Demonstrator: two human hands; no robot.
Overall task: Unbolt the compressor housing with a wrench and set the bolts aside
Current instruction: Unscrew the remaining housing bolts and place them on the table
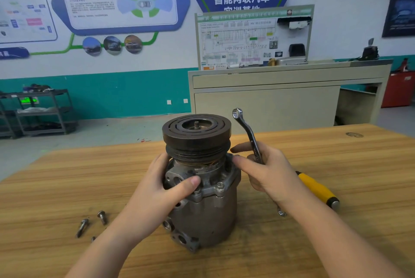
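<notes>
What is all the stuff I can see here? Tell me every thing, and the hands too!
compressor: one, grey metal with a dark round pulley on top, standing upright mid-table.
bolts still in the housing: two showing, silver, on the front flange.
loose bolts: at least two, silver, lying on the table left of the compressor.
wrench: one, shiny silver, ring end pointing up.
yellow-handled tool: one, yellow and black, lying on the table behind the right forearm.
table: one, light wood.
workbench: one, beige, by the wall.
shelf cart: one, dark, far left.
left hand: grips the compressor's upper housing.
right hand: holds the wrench, fingertips at the housing.
</notes>
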